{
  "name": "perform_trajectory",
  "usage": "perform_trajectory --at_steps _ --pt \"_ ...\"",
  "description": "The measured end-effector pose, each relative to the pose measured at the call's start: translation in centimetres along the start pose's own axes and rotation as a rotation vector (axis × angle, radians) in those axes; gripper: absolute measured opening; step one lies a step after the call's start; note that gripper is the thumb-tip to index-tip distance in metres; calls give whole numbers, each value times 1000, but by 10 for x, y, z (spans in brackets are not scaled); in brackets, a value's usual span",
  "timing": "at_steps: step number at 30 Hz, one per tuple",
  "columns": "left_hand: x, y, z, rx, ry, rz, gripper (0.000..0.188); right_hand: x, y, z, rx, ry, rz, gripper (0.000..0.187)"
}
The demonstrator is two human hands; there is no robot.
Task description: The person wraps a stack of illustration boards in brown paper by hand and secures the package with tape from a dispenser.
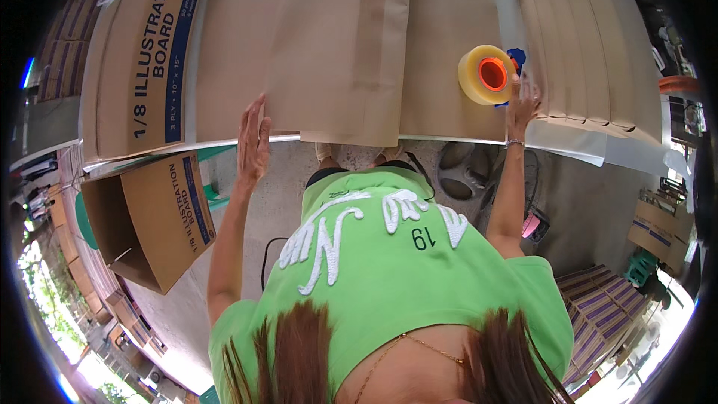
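A wide flat piece of brown cardboard (pixel 314 45) lies in front of me, with a central strip reaching over the near table edge. My left hand (pixel 254 138) is at its near left edge, fingers stretched out and holding nothing. On the right part of the cardboard sits a tape dispenser (pixel 515 57) with blue parts, carrying a thick roll of clear yellowish tape (pixel 473 75) on an orange core. At the right side of the roll is my right hand (pixel 521 105), thumb and fingers apart, slightly blurred; it seems to touch the dispenser.
A printed brown carton (pixel 153 60) stands at the table's left. Several flat brown cartons (pixel 580 45) are stacked at its right. Below the left edge is an open-topped carton (pixel 149 217). Dark footwear (pixel 460 168) lies on the floor; bundled stacks (pixel 602 314) stand at lower right.
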State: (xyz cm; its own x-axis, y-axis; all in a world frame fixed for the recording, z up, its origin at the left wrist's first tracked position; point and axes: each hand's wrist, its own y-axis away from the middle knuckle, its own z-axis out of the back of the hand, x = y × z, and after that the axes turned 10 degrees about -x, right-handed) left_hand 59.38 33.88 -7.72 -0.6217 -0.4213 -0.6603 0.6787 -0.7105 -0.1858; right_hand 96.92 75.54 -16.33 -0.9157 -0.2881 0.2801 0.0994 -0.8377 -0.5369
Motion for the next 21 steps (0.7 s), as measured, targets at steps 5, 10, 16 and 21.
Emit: perform_trajectory --at_steps 5,10,16,21 --pt "26 6 4 48 51 -96 57 76 25 55 -37 -161 209 40" --pt "66 -18 10 113 199 -124 73 129 81 57 345 -498 446 50" --pt "109 -82 18 194 -178 -523 64 173 67 41 362 -470 764 79" --pt "84 -115 24 375 -315 -736 80 187 47 41 508 -394 939 109"
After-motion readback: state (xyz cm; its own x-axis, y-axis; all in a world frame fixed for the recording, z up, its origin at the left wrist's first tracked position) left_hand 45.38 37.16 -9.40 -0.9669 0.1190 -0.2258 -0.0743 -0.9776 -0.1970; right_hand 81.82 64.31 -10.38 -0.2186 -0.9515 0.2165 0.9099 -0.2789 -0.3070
